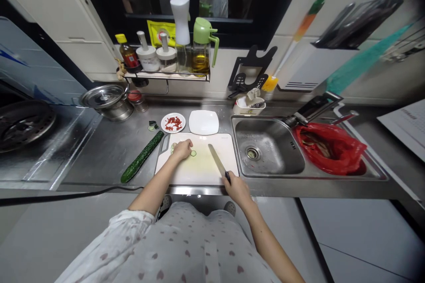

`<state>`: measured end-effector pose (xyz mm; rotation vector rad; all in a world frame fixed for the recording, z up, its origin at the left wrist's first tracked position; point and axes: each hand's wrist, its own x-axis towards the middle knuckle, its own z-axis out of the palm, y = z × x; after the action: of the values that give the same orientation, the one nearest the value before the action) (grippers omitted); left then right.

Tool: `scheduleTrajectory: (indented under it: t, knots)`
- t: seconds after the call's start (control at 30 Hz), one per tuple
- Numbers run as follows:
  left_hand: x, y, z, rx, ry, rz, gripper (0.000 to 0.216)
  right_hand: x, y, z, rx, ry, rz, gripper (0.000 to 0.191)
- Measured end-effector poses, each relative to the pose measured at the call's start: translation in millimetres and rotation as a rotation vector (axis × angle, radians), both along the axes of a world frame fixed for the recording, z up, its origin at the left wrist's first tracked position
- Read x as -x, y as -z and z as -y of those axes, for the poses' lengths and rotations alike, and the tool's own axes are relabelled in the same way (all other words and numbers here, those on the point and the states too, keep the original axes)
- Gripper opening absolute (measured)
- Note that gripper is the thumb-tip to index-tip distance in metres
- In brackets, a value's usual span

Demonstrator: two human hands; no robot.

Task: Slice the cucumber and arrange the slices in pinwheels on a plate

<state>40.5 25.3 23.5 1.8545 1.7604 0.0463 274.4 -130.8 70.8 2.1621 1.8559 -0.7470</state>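
A kitchen knife [217,159] is in my right hand [238,189], its black handle gripped and its blade slanting up and left over the right part of the white cutting board [199,174]. My left hand [182,149] is low over the board's left part with its fingers curled in; whatever they hold, if anything, is hidden. One round cucumber slice [193,153] lies just right of that hand. More pale green slices [173,147] show partly behind it on the left. A long whole cucumber [142,157] lies on the steel counter left of the board.
Behind the board stand a small plate of chopped red pieces [173,123] and a white plate [203,122]. Dark green cucumber scraps [152,125] lie nearby. At right are the sink [268,170] and a red bag [332,159]; at left, a lidded steel pot [111,101].
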Motion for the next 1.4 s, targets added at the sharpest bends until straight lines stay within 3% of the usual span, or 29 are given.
scheduleTrajectory:
  t: [0.37,1.4]
  knots:
    - [-0.9,10.3,-5.6,0.029,-0.039,-0.073,0.015,21.2,-12.6,10.3,0.011,-0.165,-0.054,0.029]
    - [-0.5,7.5,-5.7,0.033,-0.046,-0.061,0.014,25.6,-17.2,1.3,0.111,-0.230,-0.043,0.026]
